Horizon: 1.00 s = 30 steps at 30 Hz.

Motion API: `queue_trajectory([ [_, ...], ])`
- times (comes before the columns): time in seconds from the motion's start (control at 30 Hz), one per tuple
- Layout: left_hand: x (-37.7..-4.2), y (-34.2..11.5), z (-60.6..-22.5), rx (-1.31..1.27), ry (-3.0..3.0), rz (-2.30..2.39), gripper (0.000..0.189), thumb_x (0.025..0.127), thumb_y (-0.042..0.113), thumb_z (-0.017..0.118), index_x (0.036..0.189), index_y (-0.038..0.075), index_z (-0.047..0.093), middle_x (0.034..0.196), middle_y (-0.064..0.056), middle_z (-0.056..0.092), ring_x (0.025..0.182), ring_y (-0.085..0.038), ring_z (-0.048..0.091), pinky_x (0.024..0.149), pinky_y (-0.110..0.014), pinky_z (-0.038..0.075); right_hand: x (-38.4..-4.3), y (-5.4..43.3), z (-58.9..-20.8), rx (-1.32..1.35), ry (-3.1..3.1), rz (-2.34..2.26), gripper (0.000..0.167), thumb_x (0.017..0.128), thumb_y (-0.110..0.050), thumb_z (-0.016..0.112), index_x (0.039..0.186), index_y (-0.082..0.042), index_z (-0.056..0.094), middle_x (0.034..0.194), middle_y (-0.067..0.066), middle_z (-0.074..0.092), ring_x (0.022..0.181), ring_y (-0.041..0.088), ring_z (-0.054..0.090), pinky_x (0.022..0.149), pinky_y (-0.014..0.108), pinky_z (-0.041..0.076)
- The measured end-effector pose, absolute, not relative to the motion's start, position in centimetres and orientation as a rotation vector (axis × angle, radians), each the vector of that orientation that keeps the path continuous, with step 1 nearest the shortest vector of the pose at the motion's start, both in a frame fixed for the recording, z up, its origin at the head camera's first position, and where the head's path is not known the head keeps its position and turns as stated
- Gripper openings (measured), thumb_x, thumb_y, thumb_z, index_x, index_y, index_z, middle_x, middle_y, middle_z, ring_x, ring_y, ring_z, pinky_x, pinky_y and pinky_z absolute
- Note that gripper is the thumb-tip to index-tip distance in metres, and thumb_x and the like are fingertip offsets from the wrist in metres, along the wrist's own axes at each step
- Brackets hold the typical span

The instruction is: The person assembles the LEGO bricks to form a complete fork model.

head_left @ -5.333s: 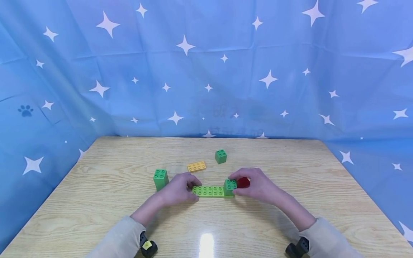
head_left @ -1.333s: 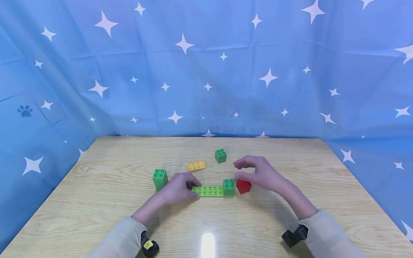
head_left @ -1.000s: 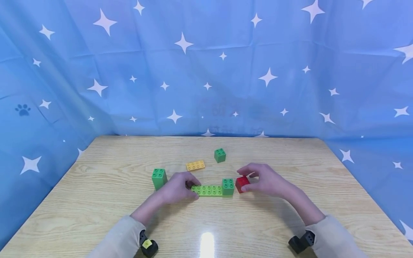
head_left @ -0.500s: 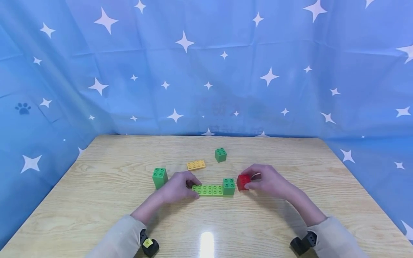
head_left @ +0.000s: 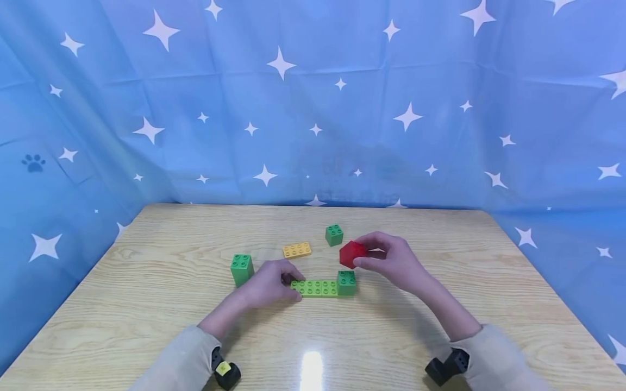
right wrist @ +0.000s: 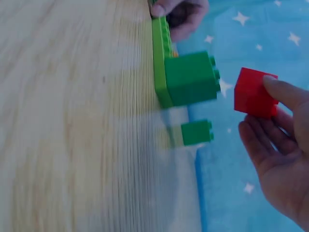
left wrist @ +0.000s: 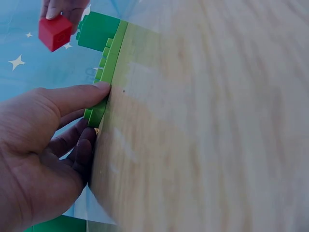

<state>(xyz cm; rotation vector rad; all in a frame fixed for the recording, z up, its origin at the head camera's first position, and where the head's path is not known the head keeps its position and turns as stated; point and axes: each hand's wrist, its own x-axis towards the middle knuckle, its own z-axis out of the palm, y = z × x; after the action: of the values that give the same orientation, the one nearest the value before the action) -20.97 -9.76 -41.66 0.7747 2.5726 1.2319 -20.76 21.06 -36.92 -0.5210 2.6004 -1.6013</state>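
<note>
My left hand [head_left: 271,283] pinches the left end of a flat light green strip of studded building plates [head_left: 314,288] lying on the table. A square green brick [head_left: 346,283] stands on the strip's right end, studs up. Just above that brick, my right hand [head_left: 391,262] holds a red brick [head_left: 351,254] between thumb and fingers, tilted and off the table. In the right wrist view a gap shows between the red brick [right wrist: 251,94] and the green brick's studs [right wrist: 215,75]. The left wrist view shows my thumb [left wrist: 82,99] against the strip's near side.
A tall green brick [head_left: 242,270] stands left of my left hand. Farther back lie a yellow plate [head_left: 296,250] and a small green brick [head_left: 335,235]. The wooden table [head_left: 220,228] ends at a blue star-patterned curtain [head_left: 313,103].
My right hand let go of the green brick on the strip, gripped the red brick at its right, and lifted it up and leftward. My left hand stayed on the strip.
</note>
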Motion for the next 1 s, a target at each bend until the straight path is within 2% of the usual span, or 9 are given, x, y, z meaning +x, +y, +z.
queue_trajectory([
  [0.33, -20.9, -9.5, -41.3, 0.76, 2.577, 1.225, 0.031, 0.08, 0.005, 0.085, 0.11, 0.004, 0.075, 0.096, 0.001, 0.066, 0.089, -0.016, 0.059, 0.078, -0.029, 0.052, -20.6, 18.4, -37.3, -0.657, 2.571, -1.583, 0.039, 0.087, -0.007, 0.082, 0.123, -0.001, 0.069, 0.118, 0.013, 0.069, 0.105, 0.03, 0.068, 0.085, 0.035, 0.06],
  [0.47, -21.0, -9.6, -41.5, 0.746, 2.561, 1.238, 0.031, 0.08, 0.006, 0.086, 0.11, 0.005, 0.075, 0.095, 0.001, 0.065, 0.088, -0.016, 0.058, 0.077, -0.03, 0.051, -20.8, 17.7, -37.9, -0.719, 2.567, -1.527, 0.038, 0.086, -0.01, 0.084, 0.121, -0.004, 0.07, 0.115, 0.009, 0.07, 0.105, 0.027, 0.068, 0.092, 0.045, 0.058],
  [0.63, -20.9, -9.7, -41.6, 0.748, 2.568, 1.234, 0.031, 0.08, 0.006, 0.086, 0.109, 0.005, 0.076, 0.096, 0.002, 0.066, 0.087, -0.016, 0.058, 0.076, -0.03, 0.051, -21.1, 17.3, -38.7, -0.81, 2.556, -1.453, 0.035, 0.086, -0.011, 0.085, 0.118, -0.007, 0.071, 0.113, 0.007, 0.071, 0.105, 0.026, 0.069, 0.094, 0.056, 0.055],
  [0.9, -21.0, -9.6, -41.5, 0.721, 2.565, 1.218, 0.03, 0.082, 0.007, 0.086, 0.11, 0.006, 0.076, 0.097, 0.002, 0.066, 0.088, -0.016, 0.057, 0.077, -0.031, 0.051, -21.2, 16.8, -39.3, -0.898, 2.595, -1.314, 0.032, 0.086, -0.012, 0.084, 0.116, -0.008, 0.072, 0.111, 0.003, 0.072, 0.105, 0.023, 0.07, 0.09, 0.04, 0.059],
  [1.0, -20.9, -9.6, -41.4, 0.715, 2.56, 1.223, 0.029, 0.082, 0.007, 0.086, 0.109, 0.006, 0.076, 0.097, 0.002, 0.066, 0.087, -0.015, 0.057, 0.077, -0.031, 0.051, -21.2, 16.7, -39.4, -0.895, 2.607, -1.274, 0.032, 0.086, -0.013, 0.084, 0.115, -0.009, 0.073, 0.11, 0.002, 0.072, 0.105, 0.022, 0.07, 0.091, 0.039, 0.058],
])
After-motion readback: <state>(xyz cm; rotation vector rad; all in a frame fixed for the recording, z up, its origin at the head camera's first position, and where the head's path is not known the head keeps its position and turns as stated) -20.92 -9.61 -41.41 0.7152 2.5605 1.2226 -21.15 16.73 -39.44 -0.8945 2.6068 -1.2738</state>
